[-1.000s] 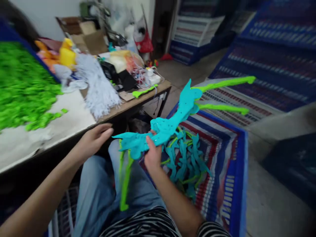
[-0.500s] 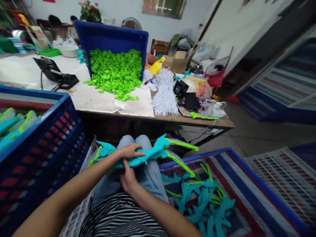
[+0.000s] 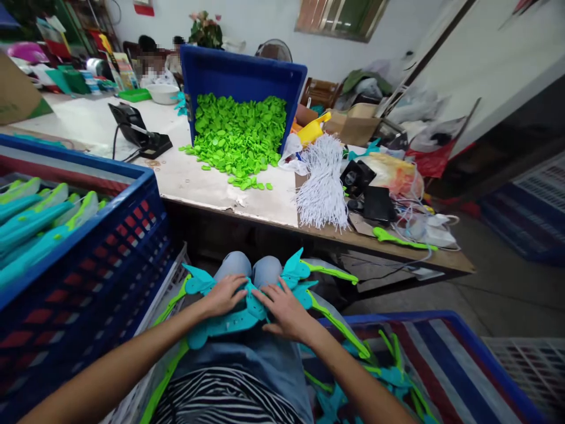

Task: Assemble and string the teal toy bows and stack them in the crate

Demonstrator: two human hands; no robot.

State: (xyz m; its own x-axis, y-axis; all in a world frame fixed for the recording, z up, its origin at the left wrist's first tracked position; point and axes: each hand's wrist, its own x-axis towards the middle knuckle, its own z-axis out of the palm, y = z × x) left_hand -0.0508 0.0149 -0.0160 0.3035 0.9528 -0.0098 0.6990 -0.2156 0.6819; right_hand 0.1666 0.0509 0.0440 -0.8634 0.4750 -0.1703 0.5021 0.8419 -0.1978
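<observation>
Across my lap lies a turquoise plastic frame [image 3: 229,323] with lime-green arms [image 3: 339,330] reaching out on both sides, and pale see-through film shows along some arms. My left hand [image 3: 226,294] grips the frame left of its middle joint, fingers curled over the turquoise part. My right hand [image 3: 285,309] holds it just right of that joint, fingers laid across the top and thumb lower down. The undersides of both hands are hidden. To my right, similar turquoise-and-green pieces [image 3: 397,377] lie in a striped-lined blue crate [image 3: 459,353], partly covered by my right forearm.
At left stands a blue crate [image 3: 145,176] of turquoise-and-green pieces. On the table [image 3: 194,194], a tipped blue bin [image 3: 245,65] spills small green parts [image 3: 241,135] beside white strings [image 3: 322,182], a black box [image 3: 378,204] and cables. People [image 3: 152,59] sit at the back.
The frame has spread wider, with arms now reaching out on both sides. My right hand has come from beneath it to the top. The view has turned left.
</observation>
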